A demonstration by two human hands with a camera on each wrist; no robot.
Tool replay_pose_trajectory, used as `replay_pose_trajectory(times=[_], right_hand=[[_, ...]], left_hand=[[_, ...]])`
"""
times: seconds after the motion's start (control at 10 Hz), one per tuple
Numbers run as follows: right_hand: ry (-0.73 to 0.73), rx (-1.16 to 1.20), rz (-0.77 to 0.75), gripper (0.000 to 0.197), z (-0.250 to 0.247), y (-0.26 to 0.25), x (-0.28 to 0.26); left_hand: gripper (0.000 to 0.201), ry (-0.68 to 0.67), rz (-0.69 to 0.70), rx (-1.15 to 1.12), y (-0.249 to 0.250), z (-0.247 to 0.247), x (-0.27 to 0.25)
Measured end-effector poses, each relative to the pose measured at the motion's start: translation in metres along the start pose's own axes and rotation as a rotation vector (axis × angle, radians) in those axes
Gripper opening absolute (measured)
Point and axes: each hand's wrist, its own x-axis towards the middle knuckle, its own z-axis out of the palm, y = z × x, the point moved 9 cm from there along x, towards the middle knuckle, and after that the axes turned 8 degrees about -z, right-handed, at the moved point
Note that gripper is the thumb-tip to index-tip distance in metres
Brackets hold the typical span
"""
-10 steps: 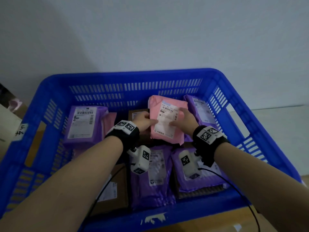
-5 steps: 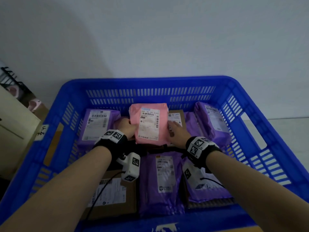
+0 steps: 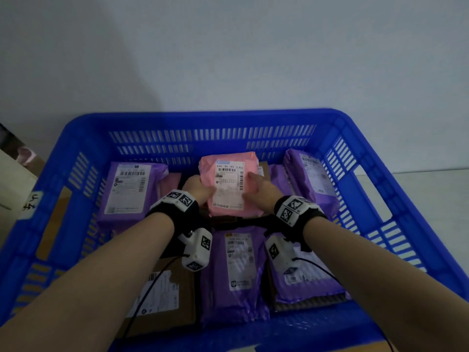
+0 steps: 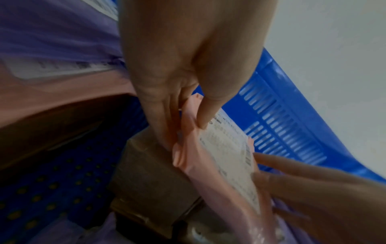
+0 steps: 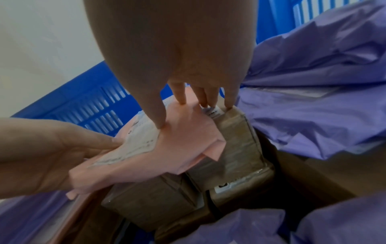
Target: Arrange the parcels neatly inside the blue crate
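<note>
Since the frame a second ago the pink parcel (image 3: 229, 185) has swung from tilted to square with the crate walls and shifted left, toward the middle of the back row. Label faces up. It sits on a brown taped box (image 5: 236, 143), near the far wall of the blue crate (image 3: 76, 138).

Left hand (image 3: 196, 188) grips the parcel's left edge: thumb on top at the label, fingers (image 4: 165, 132) curled under the pink film. Right hand (image 3: 264, 190) holds the right edge: thumb pressed on top, fingertips (image 5: 180, 97) down along the far side, one touching the brown box.

Back left: purple parcel (image 3: 129, 190), label up. Back right: purple parcel (image 3: 311, 179) leaning at the right wall. Front row: cardboard box (image 3: 162, 295), then two purple mailers (image 3: 234, 273) (image 3: 307, 283) side by side. Grey wall (image 3: 228, 52) behind the crate.
</note>
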Motion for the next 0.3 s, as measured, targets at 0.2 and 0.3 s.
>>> replay_pose_trajectory(times=[0.2,0.3], right_hand=[[-0.038,-0.055,-0.009,0.055,-0.008,-0.008,-0.009],[0.006,-0.002,0.017,0.061,-0.014,-0.005,-0.009]], left_hand=[[0.056,0.002,0.095,0.163,0.009,-0.006,-0.006],[0.054,0.015,0.112,0.187,0.012,-0.011,-0.011]])
